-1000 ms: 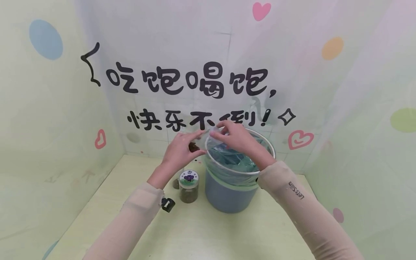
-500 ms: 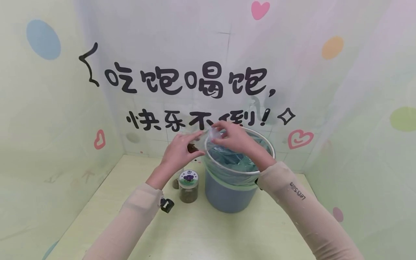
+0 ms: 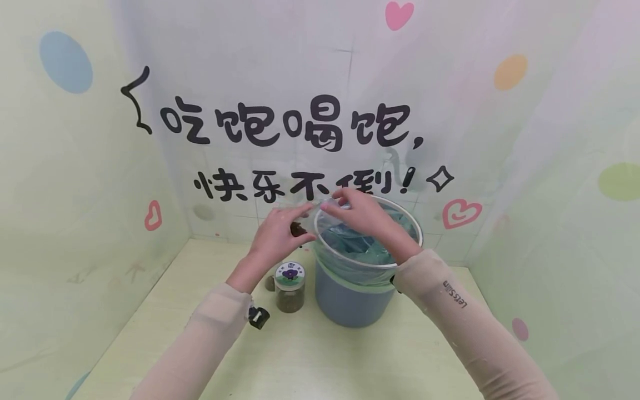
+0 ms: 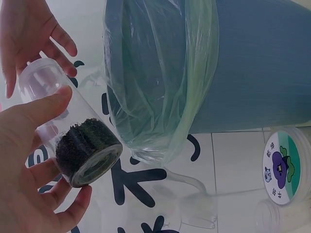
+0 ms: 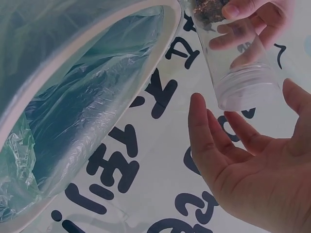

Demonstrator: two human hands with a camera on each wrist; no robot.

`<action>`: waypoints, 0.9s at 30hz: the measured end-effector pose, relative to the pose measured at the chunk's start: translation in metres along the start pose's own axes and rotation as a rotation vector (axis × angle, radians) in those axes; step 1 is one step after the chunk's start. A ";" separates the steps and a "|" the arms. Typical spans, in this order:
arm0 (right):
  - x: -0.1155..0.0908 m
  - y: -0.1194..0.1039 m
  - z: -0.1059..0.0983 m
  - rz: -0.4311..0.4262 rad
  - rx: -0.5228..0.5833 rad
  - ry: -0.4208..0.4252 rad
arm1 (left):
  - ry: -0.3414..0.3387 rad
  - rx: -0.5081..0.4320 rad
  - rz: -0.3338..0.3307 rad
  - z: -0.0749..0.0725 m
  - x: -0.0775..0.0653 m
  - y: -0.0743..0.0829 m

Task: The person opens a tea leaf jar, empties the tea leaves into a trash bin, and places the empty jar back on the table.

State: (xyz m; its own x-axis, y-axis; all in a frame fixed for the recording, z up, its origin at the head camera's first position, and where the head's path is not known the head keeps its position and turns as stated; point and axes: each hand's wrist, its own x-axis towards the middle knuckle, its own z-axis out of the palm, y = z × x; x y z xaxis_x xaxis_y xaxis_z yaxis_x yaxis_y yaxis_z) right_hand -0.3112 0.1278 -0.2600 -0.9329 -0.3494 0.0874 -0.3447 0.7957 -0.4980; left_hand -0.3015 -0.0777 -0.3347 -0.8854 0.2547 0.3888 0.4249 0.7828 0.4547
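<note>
My left hand (image 3: 275, 236) grips a clear plastic jar (image 4: 73, 111) with dark, crumbly dried stuff at its base end. The jar lies tilted, its translucent ridged cap (image 5: 248, 90) pointing towards my right hand (image 3: 367, 214). In the right wrist view my right fingers (image 5: 209, 141) are spread loosely around the cap end, with gaps between them and the cap. Both hands are raised at the left side of a blue bin (image 3: 355, 305) lined with a green plastic bag (image 3: 357, 239).
A second jar (image 3: 290, 297) with a purple-flower label on its lid stands on the table (image 3: 320, 361), left of the bin. Something small and round (image 3: 270, 283) shows behind it, partly hidden. A printed curtain (image 3: 280, 55) hangs behind.
Half a second ago my right fingers were round the cap; now they are loosened and have shifted around it. The left hand and its jar stay nearly in place.
</note>
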 end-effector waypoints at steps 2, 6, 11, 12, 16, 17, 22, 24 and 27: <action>-0.001 0.000 0.000 0.019 -0.004 -0.007 | 0.002 -0.002 0.005 0.001 0.000 0.001; -0.003 0.000 0.001 0.037 0.012 -0.022 | 0.000 0.002 0.008 0.002 0.000 0.001; -0.002 0.002 0.000 0.012 0.039 -0.026 | -0.001 0.013 0.007 0.004 0.001 -0.001; -0.002 0.002 0.000 -0.001 0.045 -0.025 | -0.001 0.014 0.007 0.004 0.001 -0.001; -0.002 0.004 0.000 -0.062 0.078 -0.029 | -0.005 0.012 -0.001 0.004 0.000 -0.001; -0.002 0.004 0.001 -0.078 0.083 -0.030 | -0.006 0.010 -0.003 0.004 0.000 -0.001; -0.002 0.004 0.002 -0.125 0.093 -0.040 | -0.012 0.003 -0.004 0.005 0.000 -0.001; -0.003 0.004 0.002 -0.126 0.098 -0.039 | -0.013 0.002 -0.007 0.005 -0.001 -0.002; -0.004 0.003 0.002 -0.109 0.103 -0.029 | -0.012 0.003 -0.007 0.006 -0.002 -0.002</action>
State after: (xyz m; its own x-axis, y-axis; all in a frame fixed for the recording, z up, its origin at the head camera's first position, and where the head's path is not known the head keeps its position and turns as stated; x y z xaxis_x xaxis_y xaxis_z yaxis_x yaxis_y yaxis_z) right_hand -0.3080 0.1309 -0.2638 -0.8863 -0.4468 0.1215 -0.4301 0.6975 -0.5732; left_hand -0.3019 -0.0766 -0.3409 -0.8907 0.2562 0.3756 0.4181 0.7863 0.4550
